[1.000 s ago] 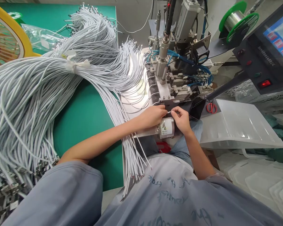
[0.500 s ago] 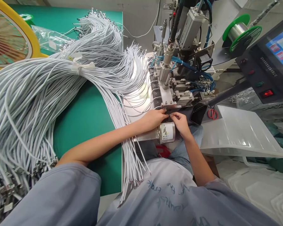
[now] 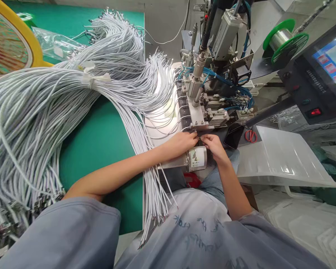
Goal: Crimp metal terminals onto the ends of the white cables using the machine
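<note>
Your left hand [image 3: 182,144] and your right hand [image 3: 214,146] meet at the front edge of the machine [image 3: 210,116]. The fingertips of both are pressed together on one thin wire end [image 3: 199,138]. It is pale grey, very short where it shows, and too small for me to see its tip. It lies just under the metal block of the machine and just above the labelled cylinder [image 3: 197,158], which is one only. The room around your hands is narrow: the machine is close behind them, the cylinder touches or nearly touches your right wrist, and a black phone [image 3: 233,136] leans just to the right. Further right there is one pair of red scissors [image 3: 250,136], then one white tray [image 3: 282,157] with a free flat surface. On your left the green mat [image 3: 100,138] is open between your forearm and the big cable bundle [image 3: 44,112]. These grey cables are too many to count; one white tie [image 3: 96,79] holds them. A smaller group of cables [image 3: 154,194] hangs over the table edge toward your body. Above right I count one green spool [image 3: 285,35] and one screen [image 3: 329,65].
</note>
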